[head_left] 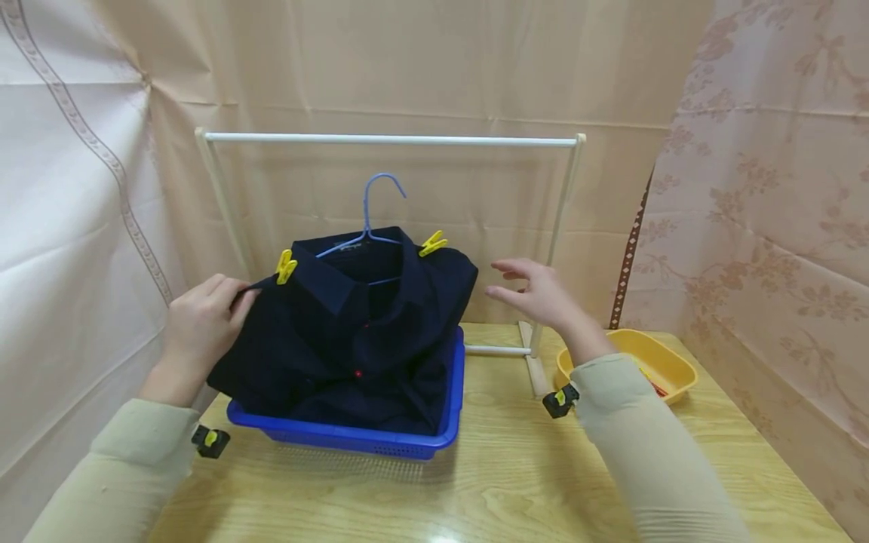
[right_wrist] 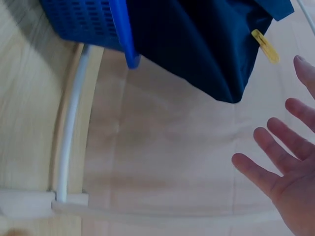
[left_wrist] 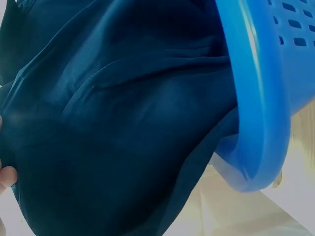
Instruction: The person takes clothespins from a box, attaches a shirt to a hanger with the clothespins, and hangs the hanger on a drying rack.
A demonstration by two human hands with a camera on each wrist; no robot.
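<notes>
A dark navy shirt (head_left: pixel 407 332) with red buttons lies partly in a blue basket (head_left: pixel 353 437), its collar raised on a blue hanger (head_left: pixel 366 207). Yellow clothespins sit on both shoulders, one at left (head_left: pixel 286 268) and one at right (head_left: pixel 432 243). My left hand (head_left: pixel 207 324) pinches the fabric at the left shoulder, beside the left clothespin. To the right of the shirt, my right hand (head_left: pixel 536 294) is apart from it, holding nothing. In the right wrist view its fingers (right_wrist: pixel 275 152) are spread.
A white rack (head_left: pixel 394 140) stands behind the basket, its bar above the hanger hook. On the right of the wooden table (head_left: pixel 502 467) is a yellow basin (head_left: pixel 668 362) with small red and yellow items inside. Curtains hang behind and at both sides.
</notes>
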